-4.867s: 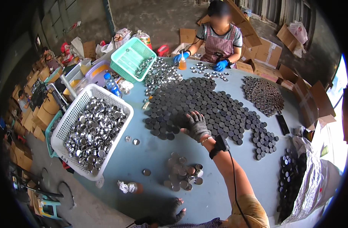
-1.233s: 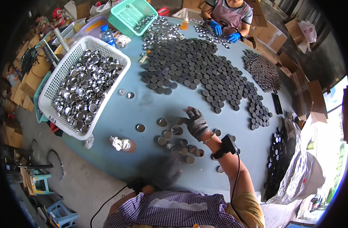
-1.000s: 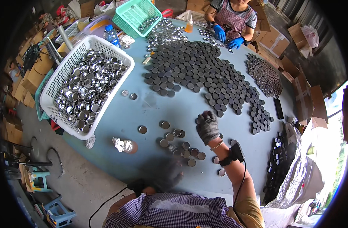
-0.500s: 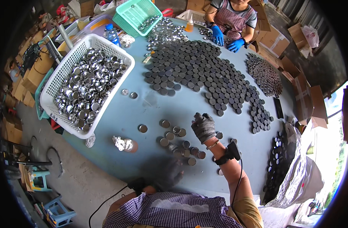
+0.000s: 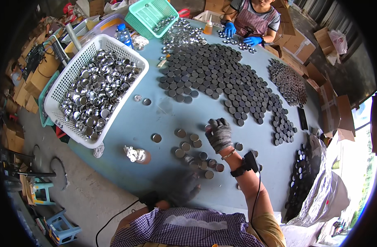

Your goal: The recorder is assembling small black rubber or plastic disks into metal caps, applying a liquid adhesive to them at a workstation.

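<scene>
Right hand (image 5: pixel 219 136), mine, grey-gloved, frame centre: fingers curled; whether they grip anything, I cannot tell. Left hand (image 5: pixel 181 186), mine, lower centre: blurred, grip likewise unreadable. Loose metal caps (image 5: pixel 209 174): lower centre, scattered near both. Dark discs (image 5: pixel 213 74): massed, upper centre. Risk: my wrist strap (image 5: pixel 238 171), swung low, could knock nearby caps askew.

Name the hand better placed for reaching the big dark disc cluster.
Probably the right hand: it's nearer the dark disc cluster, while the left hand is back near the checked apron.
</scene>
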Action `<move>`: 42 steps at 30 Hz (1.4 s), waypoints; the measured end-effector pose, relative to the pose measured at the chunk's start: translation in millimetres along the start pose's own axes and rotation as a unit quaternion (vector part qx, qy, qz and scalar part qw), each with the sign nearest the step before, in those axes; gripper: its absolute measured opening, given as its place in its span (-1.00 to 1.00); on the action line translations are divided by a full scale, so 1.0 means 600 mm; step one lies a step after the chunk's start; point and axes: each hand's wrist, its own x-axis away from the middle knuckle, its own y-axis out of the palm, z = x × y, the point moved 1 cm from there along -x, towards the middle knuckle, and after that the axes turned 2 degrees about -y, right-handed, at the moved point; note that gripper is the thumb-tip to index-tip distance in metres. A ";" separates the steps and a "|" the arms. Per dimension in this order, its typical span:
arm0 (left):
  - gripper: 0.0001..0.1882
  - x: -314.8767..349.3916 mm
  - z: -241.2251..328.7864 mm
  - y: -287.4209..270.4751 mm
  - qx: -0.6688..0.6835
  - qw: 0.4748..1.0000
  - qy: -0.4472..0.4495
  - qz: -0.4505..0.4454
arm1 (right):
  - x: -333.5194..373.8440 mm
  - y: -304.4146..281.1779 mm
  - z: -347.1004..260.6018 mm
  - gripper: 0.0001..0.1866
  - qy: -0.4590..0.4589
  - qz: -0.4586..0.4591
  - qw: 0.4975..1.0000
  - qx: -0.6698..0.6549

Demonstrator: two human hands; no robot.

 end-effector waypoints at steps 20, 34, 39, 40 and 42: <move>-0.56 0.005 -0.007 0.015 0.014 1.000 0.005 0.019 | 0.037 -0.010 -0.034 -0.63 -0.012 -0.137 0.990 -0.021; -0.58 0.002 -0.006 0.014 0.018 1.000 -0.021 -0.005 | 0.055 -0.016 -0.001 -0.59 -0.023 -0.077 0.990 -0.119; -0.59 0.002 -0.003 0.011 -0.001 1.000 -0.019 0.004 | 0.050 -0.035 -0.073 -0.53 -0.078 -0.020 0.993 -0.086; -0.59 -0.001 0.000 0.011 0.000 1.000 -0.018 0.004 | 0.049 -0.030 -0.070 -0.52 -0.086 -0.033 0.991 -0.093; -0.61 -0.006 0.006 0.007 -0.007 0.999 0.017 0.038 | 0.048 -0.026 -0.069 -0.51 -0.096 -0.046 0.989 -0.101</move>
